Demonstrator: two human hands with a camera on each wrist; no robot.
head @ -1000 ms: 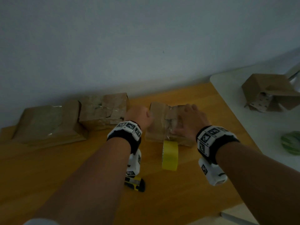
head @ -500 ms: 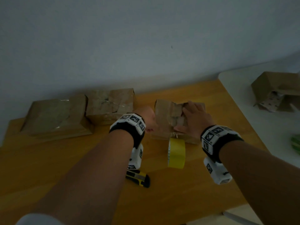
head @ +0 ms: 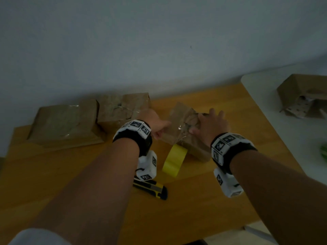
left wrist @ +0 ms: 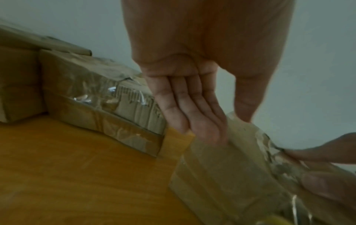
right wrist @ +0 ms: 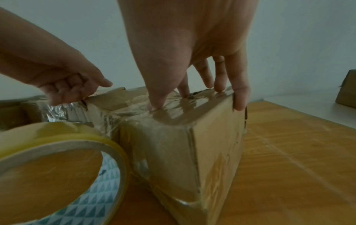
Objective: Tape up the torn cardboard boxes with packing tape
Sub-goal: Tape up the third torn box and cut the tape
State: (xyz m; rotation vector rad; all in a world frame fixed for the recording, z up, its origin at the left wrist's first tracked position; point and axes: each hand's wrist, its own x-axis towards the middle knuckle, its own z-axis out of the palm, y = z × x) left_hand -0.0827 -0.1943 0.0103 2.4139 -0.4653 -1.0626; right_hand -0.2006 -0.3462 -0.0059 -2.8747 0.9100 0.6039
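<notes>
A small brown cardboard box (head: 178, 131) stands mid-table, its torn top covered with wrinkled clear tape (right wrist: 173, 112). My left hand (head: 156, 123) clasps the box's top left edge, thumb on top and fingers flat down the side (left wrist: 192, 115). My right hand (head: 210, 123) lies open on the taped top, spread fingertips (right wrist: 156, 105) pressing it and the little finger over the right edge. A yellow tape roll (head: 175, 160) stands on edge against the box's near side, large in the right wrist view (right wrist: 63, 129). A yellow-black utility knife (head: 152, 189) lies nearer me.
Two more taped brown boxes (head: 65, 122) (head: 122, 110) sit against the wall at the left of the wooden table (head: 238, 112). A white table (head: 265, 89) at the right carries an open torn box (head: 304, 96) and a green object (head: 324, 152).
My right hand has slid right across the box top and spread its fingers. The box has turned a little, and the tape roll now leans. My left hand stays at the left edge.
</notes>
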